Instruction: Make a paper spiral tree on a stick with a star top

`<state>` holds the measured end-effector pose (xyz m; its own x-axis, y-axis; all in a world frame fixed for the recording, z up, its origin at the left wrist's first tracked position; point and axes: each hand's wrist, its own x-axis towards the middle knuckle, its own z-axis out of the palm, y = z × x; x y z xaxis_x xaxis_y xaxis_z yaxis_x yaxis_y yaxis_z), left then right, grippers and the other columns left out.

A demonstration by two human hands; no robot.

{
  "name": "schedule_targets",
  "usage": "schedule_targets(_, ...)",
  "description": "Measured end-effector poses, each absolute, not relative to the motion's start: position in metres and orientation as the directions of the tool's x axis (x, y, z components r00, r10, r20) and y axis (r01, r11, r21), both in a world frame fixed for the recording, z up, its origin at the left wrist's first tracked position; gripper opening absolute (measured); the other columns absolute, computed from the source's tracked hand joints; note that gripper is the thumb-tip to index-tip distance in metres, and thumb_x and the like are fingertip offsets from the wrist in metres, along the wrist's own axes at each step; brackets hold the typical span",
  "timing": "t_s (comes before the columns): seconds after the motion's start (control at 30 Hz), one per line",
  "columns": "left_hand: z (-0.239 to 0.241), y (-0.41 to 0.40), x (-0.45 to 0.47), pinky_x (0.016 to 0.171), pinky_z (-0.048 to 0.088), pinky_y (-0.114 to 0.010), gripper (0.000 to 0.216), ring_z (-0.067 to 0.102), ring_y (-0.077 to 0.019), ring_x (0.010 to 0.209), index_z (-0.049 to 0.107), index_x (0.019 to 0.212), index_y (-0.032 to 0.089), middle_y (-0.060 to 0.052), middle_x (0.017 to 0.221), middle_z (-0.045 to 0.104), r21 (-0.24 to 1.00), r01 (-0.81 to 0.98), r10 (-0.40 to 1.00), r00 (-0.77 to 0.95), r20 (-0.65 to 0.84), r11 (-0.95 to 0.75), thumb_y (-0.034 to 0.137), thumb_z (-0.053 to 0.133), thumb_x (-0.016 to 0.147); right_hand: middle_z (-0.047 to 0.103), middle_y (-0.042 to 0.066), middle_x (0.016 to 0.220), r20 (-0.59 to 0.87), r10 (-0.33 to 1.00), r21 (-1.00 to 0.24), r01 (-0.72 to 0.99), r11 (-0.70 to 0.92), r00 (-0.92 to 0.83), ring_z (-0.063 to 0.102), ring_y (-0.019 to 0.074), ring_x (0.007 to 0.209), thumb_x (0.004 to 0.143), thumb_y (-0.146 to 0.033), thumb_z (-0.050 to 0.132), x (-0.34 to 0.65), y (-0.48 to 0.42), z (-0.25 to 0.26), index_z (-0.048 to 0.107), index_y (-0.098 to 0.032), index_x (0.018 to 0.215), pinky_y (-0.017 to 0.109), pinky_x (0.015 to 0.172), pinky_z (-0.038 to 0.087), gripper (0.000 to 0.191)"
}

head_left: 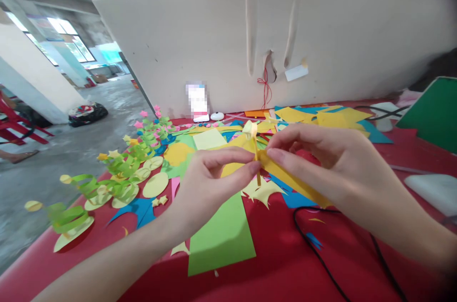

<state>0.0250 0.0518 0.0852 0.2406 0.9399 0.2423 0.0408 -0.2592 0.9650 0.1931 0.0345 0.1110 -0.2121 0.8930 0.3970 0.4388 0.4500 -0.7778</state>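
Between the fingertips of my left hand [223,171] is a thin yellow paper stem [258,179], upright, with a small pale-yellow paper piece [249,129] at its top. My right hand [314,154] pinches a yellow paper strip [291,178], which slants down beneath its fingers. The strip's near end meets the stem; whether the two are joined I cannot tell. Under my hands lie a green paper sheet [221,240] and a pale-yellow paper scrap [264,191] with pointed edges.
Green paper spirals on pale bases [73,233] line the table's left edge. Yellow sheets [339,119] and blue scraps lie at the back. A black cable [314,245] curves across the red tabletop at right. A lit phone [197,102] leans on the white board [200,40].
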Motion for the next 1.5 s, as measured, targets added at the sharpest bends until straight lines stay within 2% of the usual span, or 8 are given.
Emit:
schedule_targets(0.23,0.0870,0.0521,0.0268,0.065,0.048,-0.025,0.006,0.064,-0.0153,0.071,0.073,0.070,0.023,0.001,0.073,0.072,0.968,0.059,0.939,0.265,0.221,-0.245,0.025,0.067,0.071,0.063,-0.002,0.068,0.375,0.903,-0.776,0.461,0.430,-0.212,0.056,0.0121,0.063,0.079,-0.026,0.055,0.1932,0.0344,0.1133,0.062,-0.022,0.072,0.024,0.053,0.042,0.011)
schedule_targets(0.43,0.0855,0.0519,0.0270,0.067,0.048,-0.024,0.005,0.064,-0.0153,0.074,0.073,0.072,0.024,0.002,0.075,0.072,0.962,0.070,0.938,0.252,0.238,-0.263,0.027,0.068,0.071,0.062,-0.001,0.066,0.378,0.905,-0.783,0.455,0.425,-0.195,0.055,0.0135,0.062,0.079,-0.026,0.055,0.1923,0.0348,0.1125,0.061,-0.022,0.069,0.025,0.053,0.043,0.012)
schedule_targets(0.6,0.0842,0.0510,0.0266,0.069,0.049,-0.025,0.005,0.064,-0.0144,0.072,0.072,0.071,0.026,0.003,0.074,0.071,0.962,0.072,0.931,0.279,0.235,-0.264,0.029,0.069,0.070,0.060,-0.003,0.061,0.385,0.906,-0.782,0.460,0.421,-0.175,0.053,0.0096,0.056,0.077,-0.024,0.057,0.1910,0.0350,0.1109,0.061,-0.021,0.068,0.021,0.047,0.040,0.011)
schedule_targets(0.77,0.0848,0.0508,0.0264,0.068,0.048,-0.025,0.006,0.063,-0.0151,0.072,0.071,0.069,0.024,0.002,0.076,0.071,0.957,0.111,0.936,0.267,0.231,-0.268,0.030,0.070,0.068,0.061,-0.003,0.064,0.351,0.916,-0.802,0.442,0.402,-0.196,0.054,0.0099,0.060,0.077,-0.024,0.056,0.1904,0.0352,0.1113,0.061,-0.021,0.071,0.020,0.049,0.041,0.009)
schedule_targets(0.97,0.0871,0.0508,0.0257,0.063,0.046,-0.026,0.009,0.060,-0.0163,0.068,0.071,0.070,0.023,0.000,0.071,0.069,0.946,0.162,0.925,0.308,0.221,-0.280,0.031,0.069,0.069,0.058,-0.004,0.059,0.341,0.920,-0.829,0.399,0.392,-0.194,0.051,0.0084,0.053,0.073,-0.020,0.060,0.1926,0.0349,0.1129,0.062,-0.020,0.067,0.019,0.044,0.037,0.006)
schedule_targets(1.27,0.0906,0.0498,0.0251,0.063,0.045,-0.025,0.008,0.058,-0.0143,0.066,0.072,0.069,0.023,0.000,0.070,0.066,0.927,0.145,0.890,0.366,0.273,-0.345,0.027,0.066,0.072,0.057,-0.003,0.059,0.268,0.930,-0.861,0.371,0.349,-0.253,0.052,0.0094,0.055,0.072,-0.019,0.061,0.1937,0.0333,0.1170,0.063,-0.021,0.067,0.020,0.045,0.038,0.006)
schedule_targets(1.5,0.0909,0.0486,0.0254,0.067,0.047,-0.027,0.005,0.060,-0.0162,0.067,0.073,0.070,0.023,-0.001,0.070,0.067,0.927,0.110,0.879,0.373,0.297,-0.360,0.024,0.068,0.070,0.057,-0.002,0.059,0.268,0.927,-0.861,0.367,0.353,-0.264,0.050,0.0096,0.055,0.074,-0.027,0.059,0.1943,0.0364,0.1140,0.062,-0.021,0.065,0.020,0.046,0.039,0.012)
